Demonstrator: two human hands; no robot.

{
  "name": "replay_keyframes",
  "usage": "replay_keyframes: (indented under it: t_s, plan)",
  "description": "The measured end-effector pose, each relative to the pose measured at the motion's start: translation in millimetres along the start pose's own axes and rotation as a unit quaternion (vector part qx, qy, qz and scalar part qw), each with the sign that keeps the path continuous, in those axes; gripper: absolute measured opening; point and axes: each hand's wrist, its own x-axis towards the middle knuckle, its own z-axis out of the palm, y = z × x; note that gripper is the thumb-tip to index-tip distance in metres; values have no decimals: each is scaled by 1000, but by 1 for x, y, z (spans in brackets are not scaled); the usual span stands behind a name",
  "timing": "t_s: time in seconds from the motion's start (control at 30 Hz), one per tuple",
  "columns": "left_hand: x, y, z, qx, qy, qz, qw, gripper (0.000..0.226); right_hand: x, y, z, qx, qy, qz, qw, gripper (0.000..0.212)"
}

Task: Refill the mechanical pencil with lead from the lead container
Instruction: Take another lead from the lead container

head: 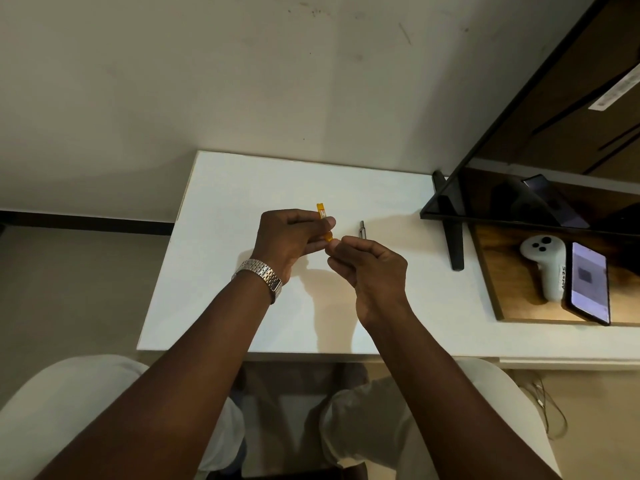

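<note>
Head view: what do we hold?
— Our left hand (pixel 287 237) grips the lead container (pixel 322 211) above the desk (pixel 225 289); our right hand (pixel 370 268) pinches its near end. We should open it level, lest lead spill.
— Room?
— The mechanical pencil (pixel 362 229) lies at two o'clock, the monitor stand (pixel 457 244) at three. The desk edge at nine is well apart.

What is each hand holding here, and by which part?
The left hand grips the orange lead container around its middle; the right hand pinches its lower end.
</note>
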Motion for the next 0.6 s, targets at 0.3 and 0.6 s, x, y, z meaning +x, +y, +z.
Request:
replay_keyframes:
  t_s: [0.3, 0.6]
  plan:
    - [-1, -2, -2, -39, 3, -14, 999, 17, -1, 0, 1, 4, -13, 1, 1000, 14]
    - [-1, -4, 3, -36, -1, -10, 999, 15, -2, 3, 0, 7, 5, 21, 1000, 17]
